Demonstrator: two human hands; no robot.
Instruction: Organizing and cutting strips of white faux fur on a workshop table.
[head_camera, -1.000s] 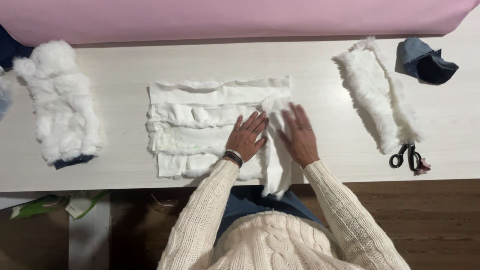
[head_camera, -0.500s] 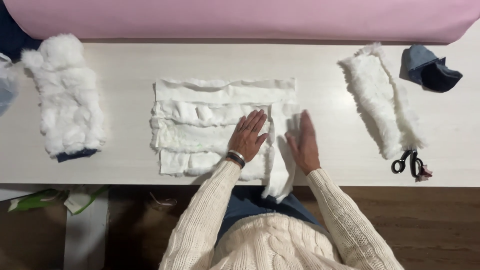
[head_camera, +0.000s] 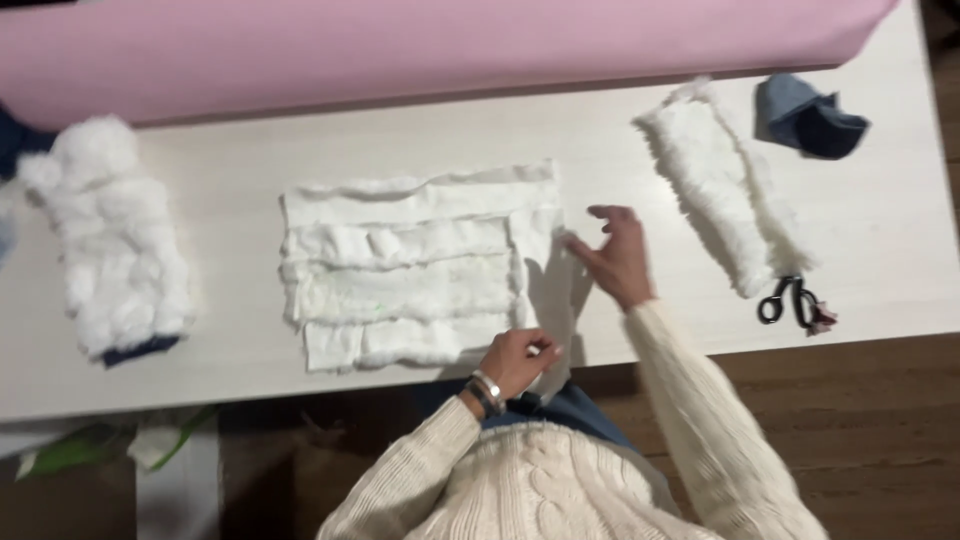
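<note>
A patchwork sheet of white fur strips (head_camera: 420, 265) is being kept spread flat in the middle of the pale table (head_camera: 880, 240), with its right-hand strip running down toward the near edge. The lower right corner of that sheet is being pinched by the left hand (head_camera: 520, 360), whose fingers are curled closed on the fabric at the table's front edge; a dark bracelet (head_camera: 487, 392) is being worn on that wrist. The right hand (head_camera: 618, 258) is being rested just beside the sheet's right edge, fingers loosely spread and touching the tabletop, nothing being gripped in it. Both arms are being covered by cream cable-knit sleeves (head_camera: 700, 420).

To the right, a long white fur piece (head_camera: 715, 185) is lying at a slant, with black scissors (head_camera: 785, 300) just beside its lower end and a folded blue denim scrap (head_camera: 808, 115) near its upper end. A fluffy white fur bundle (head_camera: 110, 240) is lying well apart at the left. A pink roll of material (head_camera: 430, 50) is being stretched along the far edge.
</note>
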